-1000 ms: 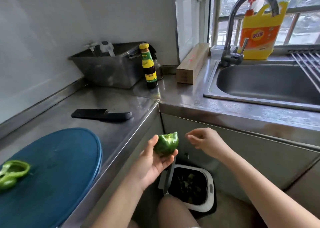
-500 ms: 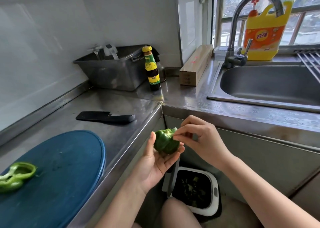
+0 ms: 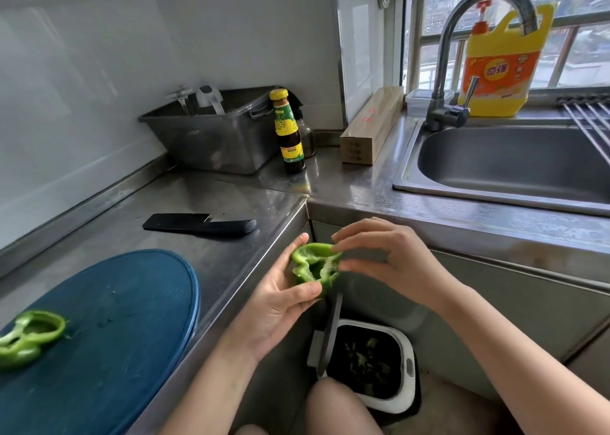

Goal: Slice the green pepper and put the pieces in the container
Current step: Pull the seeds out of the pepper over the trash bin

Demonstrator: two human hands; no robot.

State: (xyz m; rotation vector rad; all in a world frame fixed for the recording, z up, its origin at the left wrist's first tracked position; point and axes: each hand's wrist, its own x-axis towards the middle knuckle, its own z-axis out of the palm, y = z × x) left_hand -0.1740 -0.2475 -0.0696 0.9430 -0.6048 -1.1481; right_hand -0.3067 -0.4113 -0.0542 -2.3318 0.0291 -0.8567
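Fingertips [image 3: 343, 265] pinch pepper [image 3: 313, 268] rim (right hand [image 3: 396, 263]); left hand [image 3: 280, 302] cradles it.

**Steel counter, corner to sink**

An L-shaped stainless counter [image 3: 231, 200] carries a round blue cutting board [image 3: 125, 329] overhanging its near left edge. Beyond the board lies a black knife [image 3: 198, 225]. In the back corner sits a steel tub [image 3: 211, 144], with a yellow-capped sauce bottle [image 3: 288, 134] just beside it and a long cardboard box [image 3: 371, 126] against the wall. A sink [image 3: 495, 167] is set into the right run, with its faucet [image 3: 442, 114] at the back left corner.
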